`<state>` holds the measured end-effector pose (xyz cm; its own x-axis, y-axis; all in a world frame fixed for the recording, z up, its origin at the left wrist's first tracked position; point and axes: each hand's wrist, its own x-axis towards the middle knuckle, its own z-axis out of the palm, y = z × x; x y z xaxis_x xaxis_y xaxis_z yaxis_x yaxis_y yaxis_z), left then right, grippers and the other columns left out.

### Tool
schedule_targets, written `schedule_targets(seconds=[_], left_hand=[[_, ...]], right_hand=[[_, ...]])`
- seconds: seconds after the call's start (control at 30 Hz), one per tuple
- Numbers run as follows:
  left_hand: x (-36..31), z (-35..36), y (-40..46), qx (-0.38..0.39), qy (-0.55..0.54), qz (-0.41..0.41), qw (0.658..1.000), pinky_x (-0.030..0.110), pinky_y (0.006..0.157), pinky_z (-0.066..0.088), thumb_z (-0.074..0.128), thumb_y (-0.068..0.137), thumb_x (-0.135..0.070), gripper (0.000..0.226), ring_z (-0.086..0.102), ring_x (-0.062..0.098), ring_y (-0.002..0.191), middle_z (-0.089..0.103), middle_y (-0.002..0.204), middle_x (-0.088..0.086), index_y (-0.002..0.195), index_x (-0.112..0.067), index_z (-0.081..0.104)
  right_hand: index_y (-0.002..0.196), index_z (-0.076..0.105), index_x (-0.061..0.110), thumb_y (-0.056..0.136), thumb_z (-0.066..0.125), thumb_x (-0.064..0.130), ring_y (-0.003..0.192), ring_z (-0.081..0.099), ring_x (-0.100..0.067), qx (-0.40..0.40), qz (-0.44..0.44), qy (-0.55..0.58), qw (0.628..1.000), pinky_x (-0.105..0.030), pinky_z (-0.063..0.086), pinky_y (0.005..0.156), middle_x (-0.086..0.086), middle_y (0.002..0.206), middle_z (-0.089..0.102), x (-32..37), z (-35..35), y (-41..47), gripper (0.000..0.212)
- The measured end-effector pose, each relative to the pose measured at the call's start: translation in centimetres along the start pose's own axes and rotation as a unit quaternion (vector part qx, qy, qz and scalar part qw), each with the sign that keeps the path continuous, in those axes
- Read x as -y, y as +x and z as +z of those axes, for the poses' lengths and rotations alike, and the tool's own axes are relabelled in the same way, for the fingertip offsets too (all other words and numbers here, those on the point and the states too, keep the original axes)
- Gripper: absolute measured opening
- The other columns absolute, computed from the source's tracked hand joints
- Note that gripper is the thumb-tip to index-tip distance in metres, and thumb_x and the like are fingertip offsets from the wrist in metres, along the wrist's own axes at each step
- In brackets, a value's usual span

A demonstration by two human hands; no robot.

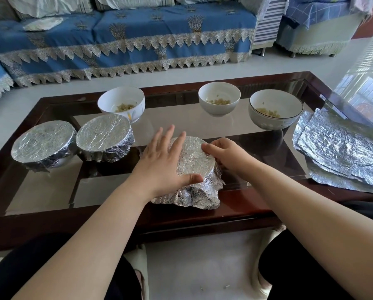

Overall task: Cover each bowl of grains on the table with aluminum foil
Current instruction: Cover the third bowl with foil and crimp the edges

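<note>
A bowl under a sheet of aluminum foil stands at the near middle of the glass table. My left hand lies flat on the foil's left side, fingers straight and thumb pressing the near rim. My right hand has its fingers curled over the foil at the bowl's right rim. Two foil-covered bowls stand at the left, one beside the other. Three open bowls with grains stand farther back: a white one, a second white one and a grey-rimmed one.
A pile of loose foil sheets lies at the table's right edge. A sofa with a blue cover runs behind the table. My knees in dark trousers sit under the table's near edge.
</note>
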<state>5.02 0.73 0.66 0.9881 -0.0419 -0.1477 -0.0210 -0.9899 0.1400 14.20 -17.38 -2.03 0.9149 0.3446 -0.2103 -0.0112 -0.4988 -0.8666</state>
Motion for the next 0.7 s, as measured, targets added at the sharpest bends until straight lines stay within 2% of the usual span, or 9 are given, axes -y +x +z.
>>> schedule_targets(seconds=[0.07,0.13,0.27,0.37,0.43,0.47,0.5,0.6,0.7], left_hand=[[0.3,0.3,0.2,0.009,-0.010,0.042,0.999,0.041,0.118,-0.010,0.008,0.050,-0.102,0.128,-0.024,0.018,0.149,-0.022,0.164,-0.002,0.155,-0.033,-0.017],[0.5,0.7,0.4,0.012,-0.016,0.048,0.999,0.035,0.114,-0.012,0.003,0.047,-0.104,0.131,-0.021,0.016,0.150,-0.020,0.165,-0.002,0.155,-0.033,-0.017],[0.2,1.2,0.4,0.001,-0.012,0.028,1.000,0.040,0.120,-0.006,0.007,0.050,-0.103,0.129,-0.016,0.016,0.151,-0.017,0.165,-0.002,0.156,-0.032,-0.014],[-0.1,1.3,0.2,-0.005,-0.003,0.017,1.000,0.044,0.121,-0.001,0.014,0.058,-0.099,0.123,-0.015,0.016,0.150,-0.016,0.165,-0.003,0.156,-0.031,-0.013],[-0.3,1.3,0.2,-0.005,0.002,0.011,1.000,0.044,0.121,0.000,0.014,0.060,-0.098,0.121,-0.014,0.017,0.150,-0.016,0.165,-0.002,0.156,-0.031,-0.013],[-0.4,1.3,0.2,-0.004,0.004,0.007,1.000,0.044,0.121,0.000,0.014,0.060,-0.097,0.120,-0.014,0.017,0.150,-0.016,0.165,-0.002,0.156,-0.031,-0.013],[-0.5,1.3,0.2,-0.003,0.007,0.004,1.000,0.044,0.121,0.000,0.014,0.060,-0.097,0.120,-0.013,0.018,0.150,-0.016,0.165,-0.001,0.156,-0.031,-0.013],[-0.7,1.2,0.1,0.000,0.007,-0.003,1.000,0.046,0.122,0.002,0.020,0.064,-0.096,0.118,-0.012,0.019,0.150,-0.014,0.165,-0.001,0.157,-0.030,-0.012],[-0.7,1.2,0.1,-0.003,0.001,-0.008,1.000,0.047,0.122,0.005,0.021,0.062,-0.097,0.121,-0.010,0.021,0.151,-0.012,0.165,-0.001,0.157,-0.030,-0.011]], right_hand=[[0.096,0.062,0.010,0.091,0.062,0.048,0.057,0.043,-0.011,-0.006,-0.011,-0.012,1.000,-0.027,0.034,0.057,0.006,0.064,0.050,0.2,0.1,0.0,0.039],[0.093,0.060,0.012,0.093,0.058,0.048,0.055,0.040,-0.010,-0.007,-0.016,-0.023,1.000,-0.026,0.030,0.053,0.007,0.061,0.045,0.2,0.1,0.0,0.036],[0.095,0.060,0.005,0.097,0.046,0.055,0.061,0.042,-0.014,-0.005,-0.012,-0.030,0.999,-0.030,0.033,0.058,0.002,0.064,0.045,0.1,0.2,-0.4,0.052],[0.114,0.062,0.000,0.093,0.043,0.063,0.079,0.051,-0.013,0.022,0.007,0.002,1.000,-0.035,0.046,0.081,-0.009,0.084,0.065,-0.4,-0.2,-0.7,0.069],[0.124,0.062,0.007,0.087,0.046,0.070,0.101,0.057,-0.008,0.046,0.019,0.072,0.996,-0.033,0.043,0.100,0.002,0.108,0.067,-0.6,-0.4,-1.2,0.075],[0.128,0.061,0.012,0.086,0.048,0.071,0.110,0.056,-0.008,0.056,0.017,0.101,0.993,-0.031,0.040,0.104,0.007,0.117,0.063,-0.8,-0.3,-1.5,0.074],[0.129,0.060,0.012,0.088,0.049,0.068,0.108,0.055,-0.007,0.060,0.006,0.120,0.991,-0.027,0.040,0.100,0.009,0.116,0.061,-0.8,-0.1,-2.0,0.070],[0.124,0.055,0.012,0.092,0.059,0.047,0.080,0.058,-0.005,0.023,-0.032,0.165,0.985,-0.016,0.044,0.071,0.005,0.098,0.064,-1.6,0.9,-2.9,0.047],[0.114,0.056,0.009,0.093,0.064,0.035,0.067,0.059,-0.001,-0.003,-0.027,0.219,0.975,-0.017,0.047,0.063,0.004,0.086,0.067,-2.2,1.7,-3.5,0.035]])
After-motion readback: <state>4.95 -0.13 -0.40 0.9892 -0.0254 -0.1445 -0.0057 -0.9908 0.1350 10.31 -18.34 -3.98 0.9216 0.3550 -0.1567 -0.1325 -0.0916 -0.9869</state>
